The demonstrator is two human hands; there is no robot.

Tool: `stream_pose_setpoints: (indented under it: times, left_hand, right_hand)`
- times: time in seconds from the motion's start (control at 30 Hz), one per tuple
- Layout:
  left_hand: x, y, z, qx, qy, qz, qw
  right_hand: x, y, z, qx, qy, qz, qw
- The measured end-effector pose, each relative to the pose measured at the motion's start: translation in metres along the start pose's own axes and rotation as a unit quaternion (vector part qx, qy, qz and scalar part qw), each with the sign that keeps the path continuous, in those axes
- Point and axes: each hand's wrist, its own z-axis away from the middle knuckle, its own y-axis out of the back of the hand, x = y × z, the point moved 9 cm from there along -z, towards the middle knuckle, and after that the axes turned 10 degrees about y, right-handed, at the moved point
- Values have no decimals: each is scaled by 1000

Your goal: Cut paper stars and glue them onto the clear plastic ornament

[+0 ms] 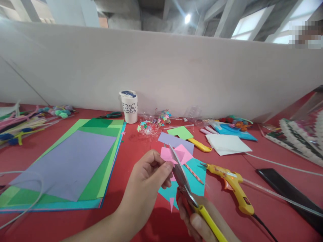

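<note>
My left hand (147, 179) pinches a small piece of pink paper (166, 153) between thumb and fingers. In my right hand (199, 225) is a pair of scissors (182, 174) with red and yellow handles, its blades pointing up and away beside the pink piece. Whether the blades touch the paper I cannot tell. Beyond the blades lies another pink piece (185, 154), partly hidden. Under the hands are a teal sheet (199, 185), a pink triangular scrap (172, 204) and a striped pencil-like stick (194, 174).
Coloured sheets (73, 164) are stacked at left. A white cup (130, 107) stands behind, near star confetti (147, 127). A yellow cutter (200, 145) and white packet (228, 144) lie beyond the hands. At right are a yellow glue gun (234, 188) with a cord and a black object (285, 191).
</note>
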Motion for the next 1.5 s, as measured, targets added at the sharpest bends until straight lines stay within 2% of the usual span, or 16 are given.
stream_pose_setpoints:
  times: [0.2, 0.57, 0.77, 1.03, 1.17, 1.33, 1.43, 1.5]
  left_hand:
    - [0, -1, -1, -2, -1, 8, 1000]
    - [0, 0, 1, -7, -2, 14, 1000]
    - [2, -1, 0, -15, -3, 18, 1000]
    - [11, 0, 2, -36, -17, 41, 998]
    - [11, -3, 1, -67, 23, 81, 994]
    - [8, -2, -3, -84, 89, 133, 983]
    - [8, 3, -6, -73, 92, 136, 984]
    - [10, 6, -7, -62, 77, 122, 988]
  right_hand:
    - [-1, 1, -2, 0, 16, 4, 1000]
    - [-2, 1, 10, 19, -34, -4, 999]
    - [-8, 3, 9, 36, -32, 13, 999]
    - [2, 4, 10, 51, -40, 21, 998]
    - [4, 8, 13, 72, -53, 27, 996]
    - [1, 12, 10, 93, -37, 30, 995]
    - [2, 15, 9, 108, -31, 47, 993]
    - [5, 13, 10, 96, -36, 52, 993]
